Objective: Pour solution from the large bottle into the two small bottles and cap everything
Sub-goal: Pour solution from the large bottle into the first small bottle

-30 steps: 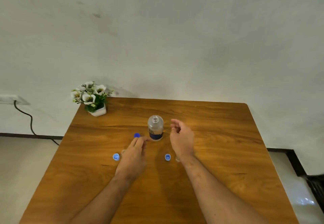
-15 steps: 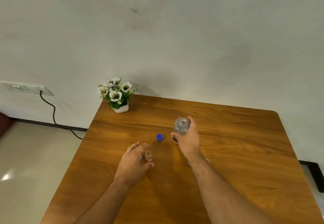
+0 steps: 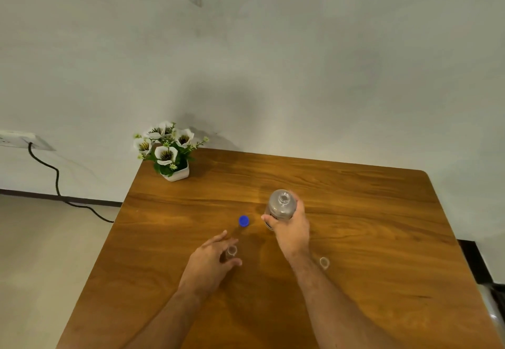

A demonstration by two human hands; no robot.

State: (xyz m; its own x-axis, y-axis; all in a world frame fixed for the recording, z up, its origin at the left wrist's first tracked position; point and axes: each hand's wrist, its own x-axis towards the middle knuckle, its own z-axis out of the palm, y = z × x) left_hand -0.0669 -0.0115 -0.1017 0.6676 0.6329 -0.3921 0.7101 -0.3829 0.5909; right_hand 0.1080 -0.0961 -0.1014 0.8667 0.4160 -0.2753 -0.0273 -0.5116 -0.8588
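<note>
My right hand (image 3: 289,228) is closed around the large clear bottle (image 3: 282,205), which stands uncapped near the middle of the wooden table (image 3: 382,239). Its blue cap (image 3: 243,221) lies on the table just to the left. My left hand (image 3: 210,264) wraps thumb and fingers around one small clear bottle (image 3: 231,251), open at the top and upright. The second small bottle (image 3: 324,262) stands open to the right of my right forearm. The small bottles' caps are hidden.
A white pot of white flowers (image 3: 170,154) stands at the table's back left corner. A wall socket (image 3: 16,139) with a black cable (image 3: 57,182) is on the wall to the left. The wall rises directly behind the table.
My right hand went from open beside the large bottle to gripping it. My left hand drew back from the blue cap and closed around the left small bottle. The camera view shifted left.
</note>
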